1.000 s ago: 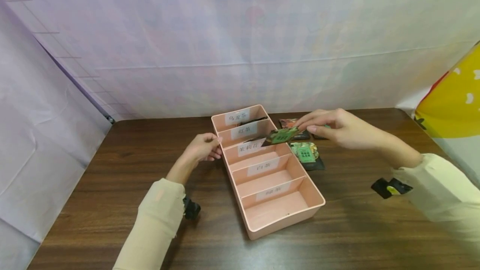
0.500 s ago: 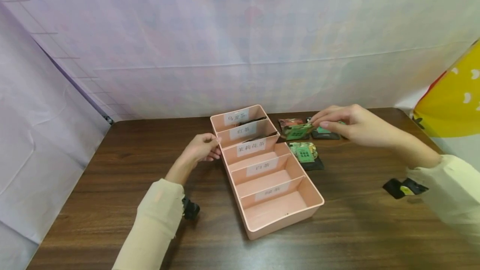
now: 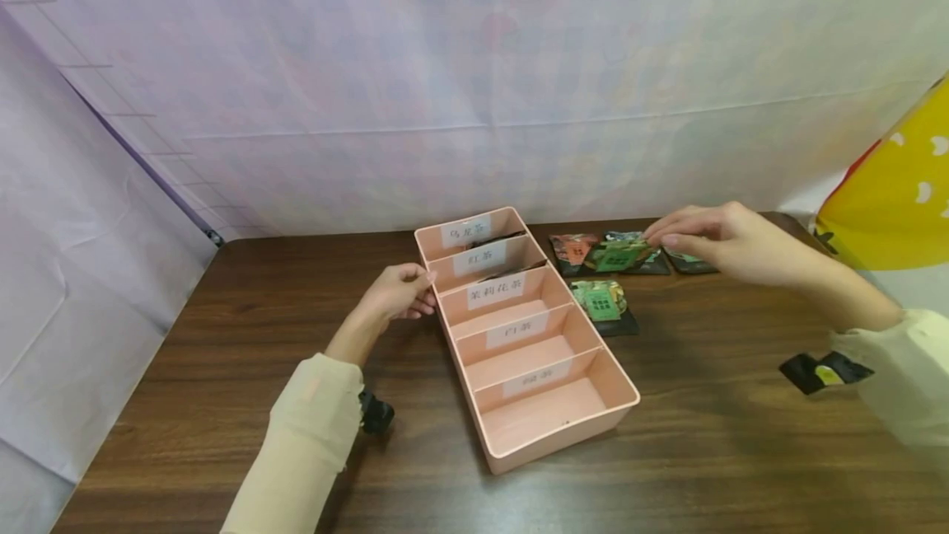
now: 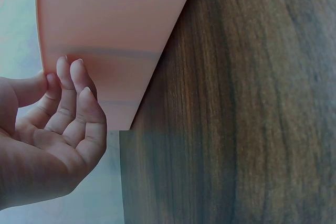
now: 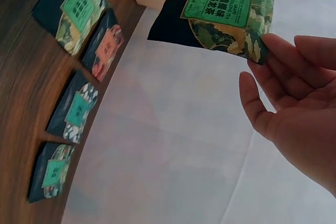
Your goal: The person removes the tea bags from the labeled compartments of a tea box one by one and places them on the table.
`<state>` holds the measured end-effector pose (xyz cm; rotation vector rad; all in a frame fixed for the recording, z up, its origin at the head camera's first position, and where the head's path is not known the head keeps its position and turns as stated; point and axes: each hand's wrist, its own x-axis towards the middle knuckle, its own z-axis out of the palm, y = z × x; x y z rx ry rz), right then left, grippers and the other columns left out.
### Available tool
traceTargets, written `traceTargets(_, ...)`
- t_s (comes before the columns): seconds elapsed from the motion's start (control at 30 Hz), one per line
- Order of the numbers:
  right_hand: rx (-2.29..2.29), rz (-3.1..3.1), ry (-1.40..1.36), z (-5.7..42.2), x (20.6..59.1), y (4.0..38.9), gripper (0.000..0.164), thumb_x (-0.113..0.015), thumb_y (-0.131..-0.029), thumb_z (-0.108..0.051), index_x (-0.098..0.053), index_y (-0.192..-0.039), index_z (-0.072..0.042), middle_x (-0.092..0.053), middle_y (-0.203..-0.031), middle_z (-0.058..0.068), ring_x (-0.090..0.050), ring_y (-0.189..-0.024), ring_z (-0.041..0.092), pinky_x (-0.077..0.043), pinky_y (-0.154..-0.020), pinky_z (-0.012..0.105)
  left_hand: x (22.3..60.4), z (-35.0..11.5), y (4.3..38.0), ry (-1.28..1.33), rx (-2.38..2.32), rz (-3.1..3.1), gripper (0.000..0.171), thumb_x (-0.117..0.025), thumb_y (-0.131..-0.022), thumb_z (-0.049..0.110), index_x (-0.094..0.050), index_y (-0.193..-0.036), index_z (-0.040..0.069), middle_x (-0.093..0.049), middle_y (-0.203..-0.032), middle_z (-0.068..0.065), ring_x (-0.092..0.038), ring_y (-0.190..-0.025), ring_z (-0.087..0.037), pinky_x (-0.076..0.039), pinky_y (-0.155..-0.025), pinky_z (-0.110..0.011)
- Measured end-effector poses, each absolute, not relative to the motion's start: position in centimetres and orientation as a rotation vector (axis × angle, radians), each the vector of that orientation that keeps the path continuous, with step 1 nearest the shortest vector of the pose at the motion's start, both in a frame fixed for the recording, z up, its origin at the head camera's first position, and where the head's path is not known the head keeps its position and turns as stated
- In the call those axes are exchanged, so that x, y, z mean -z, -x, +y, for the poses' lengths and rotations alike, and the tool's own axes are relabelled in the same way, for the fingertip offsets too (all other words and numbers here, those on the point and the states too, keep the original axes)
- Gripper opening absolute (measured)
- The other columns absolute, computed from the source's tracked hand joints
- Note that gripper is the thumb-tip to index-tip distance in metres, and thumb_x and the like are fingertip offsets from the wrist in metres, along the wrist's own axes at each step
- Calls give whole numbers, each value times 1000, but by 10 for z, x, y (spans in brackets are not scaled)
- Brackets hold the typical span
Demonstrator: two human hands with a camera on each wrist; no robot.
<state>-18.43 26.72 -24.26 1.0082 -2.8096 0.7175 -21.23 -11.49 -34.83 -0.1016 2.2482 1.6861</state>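
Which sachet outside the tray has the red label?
The back-row sachet nearest the pink tray. Its label is red; the other three sachets on the table and the held sachet in the right hand have greenish labels.

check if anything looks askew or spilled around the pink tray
The tray sits askew to the table's far edge, and tiny dark specks, too small to identify, mark its nearest compartment's plain floor.
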Motion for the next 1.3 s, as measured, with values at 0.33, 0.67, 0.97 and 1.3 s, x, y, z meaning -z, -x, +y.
traceTargets(0.33,-679,-2870,-890,289,253,187,18,-53,-93,-7,-69,-99,-11,-66,-103,4,-55,-91,-4,-41,-70,11,346,-115,211,107,-1674,2249,18,-48,-96,18,-51,-86,3,-55,-64,-2,-56,-55,-10,-45,-52,-22)
traceTargets(0.67,-741,-2975,-810,313,264,184,20,-50,-94,-6,-68,-102,-7,-65,-104,11,-57,-86,-4,-47,-66,16,345,-114,211,110,-1681,2245,18,-48,-96,18,-51,-87,3,-56,-63,-3,-57,-55,-11,-46,-53,-23)
traceTargets(0.97,-768,-3009,-823,333,275,181,22,-50,-93,-1,-68,-100,-9,-67,-100,5,-59,-87,-1,-44,-70,12,347,-114,212,108,-1675,2254,18,-48,-96,18,-51,-87,3,-55,-64,-3,-56,-56,-11,-46,-53,-23)
traceTargets(1.3,-776,-3064,-812,347,281,175,23,-47,-95,-5,-68,-100,-12,-67,-97,-3,-59,-87,1,-43,-72,13,348,-114,212,113,-1683,2246,18,-48,-96,18,-51,-87,3,-55,-63,-3,-56,-55,-11,-46,-52,-23)
